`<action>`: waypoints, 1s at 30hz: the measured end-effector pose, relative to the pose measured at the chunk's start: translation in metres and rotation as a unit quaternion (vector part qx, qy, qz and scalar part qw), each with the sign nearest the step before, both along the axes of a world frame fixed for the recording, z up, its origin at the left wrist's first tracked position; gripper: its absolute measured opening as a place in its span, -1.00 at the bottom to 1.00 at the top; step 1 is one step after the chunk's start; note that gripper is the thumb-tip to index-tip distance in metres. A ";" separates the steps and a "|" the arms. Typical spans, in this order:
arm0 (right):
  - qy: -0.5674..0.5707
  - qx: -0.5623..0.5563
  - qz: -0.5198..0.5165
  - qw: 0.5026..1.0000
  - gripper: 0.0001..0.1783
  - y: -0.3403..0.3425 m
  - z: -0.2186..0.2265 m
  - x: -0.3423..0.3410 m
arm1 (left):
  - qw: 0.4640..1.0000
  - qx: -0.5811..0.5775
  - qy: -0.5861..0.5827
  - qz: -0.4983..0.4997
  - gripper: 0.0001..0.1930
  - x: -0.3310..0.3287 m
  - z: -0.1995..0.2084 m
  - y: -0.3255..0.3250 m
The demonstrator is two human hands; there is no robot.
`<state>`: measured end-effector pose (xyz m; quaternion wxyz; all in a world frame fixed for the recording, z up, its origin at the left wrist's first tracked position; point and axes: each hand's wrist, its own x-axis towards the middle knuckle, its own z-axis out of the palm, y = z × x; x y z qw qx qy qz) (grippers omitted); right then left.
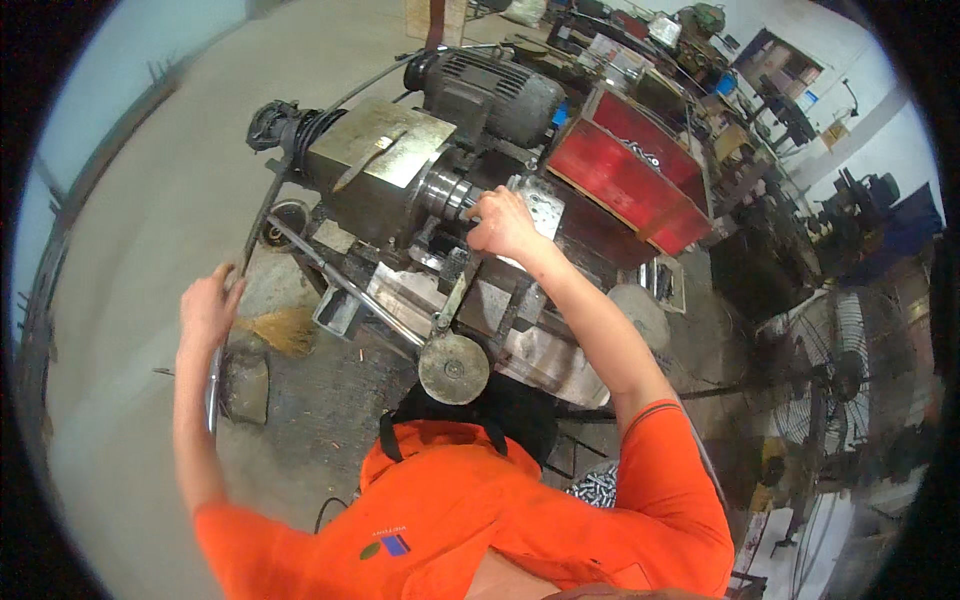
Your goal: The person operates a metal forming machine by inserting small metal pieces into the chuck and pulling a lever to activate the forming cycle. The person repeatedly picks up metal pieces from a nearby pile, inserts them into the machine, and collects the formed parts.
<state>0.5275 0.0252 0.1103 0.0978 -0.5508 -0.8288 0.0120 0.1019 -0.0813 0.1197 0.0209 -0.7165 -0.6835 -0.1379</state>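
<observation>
My left hand is out to the left, its fingers closed round a long metal bar that runs up past the machine's left end and down beside my forearm. My right hand is at the front of a shiny round spindle nose on a lathe-like machine. Its fingers are bent together; what they pinch, if anything, is hidden. The spindle sticks out of a grey headstock. A flat tool with a pale blade lies on the headstock's top plate.
Behind the headstock sits a ribbed electric motor. A red metal box with small metal parts stands right of it. A round handwheel and a slanting steel rod are nearest my body. A straw broom lies left; a fan stands right.
</observation>
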 end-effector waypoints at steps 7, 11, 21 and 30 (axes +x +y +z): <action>0.072 -0.007 0.033 0.997 -0.59 0.012 -0.017 0.002 | 0.982 -0.126 -0.089 0.111 -0.64 -0.048 -0.055 -0.073; 0.040 0.004 0.061 0.997 -0.55 0.014 -0.016 -0.003 | 0.983 -0.060 -0.093 0.149 -0.64 -0.042 -0.077 -0.073; 0.039 -0.048 0.058 0.996 -0.54 0.010 -0.005 -0.001 | 0.975 -0.067 0.125 0.171 -0.84 -0.135 -0.108 -0.026; 0.098 0.025 0.073 0.992 -0.52 0.000 -0.007 0.013 | 0.960 -0.032 0.222 0.166 -0.89 -0.217 -0.098 0.048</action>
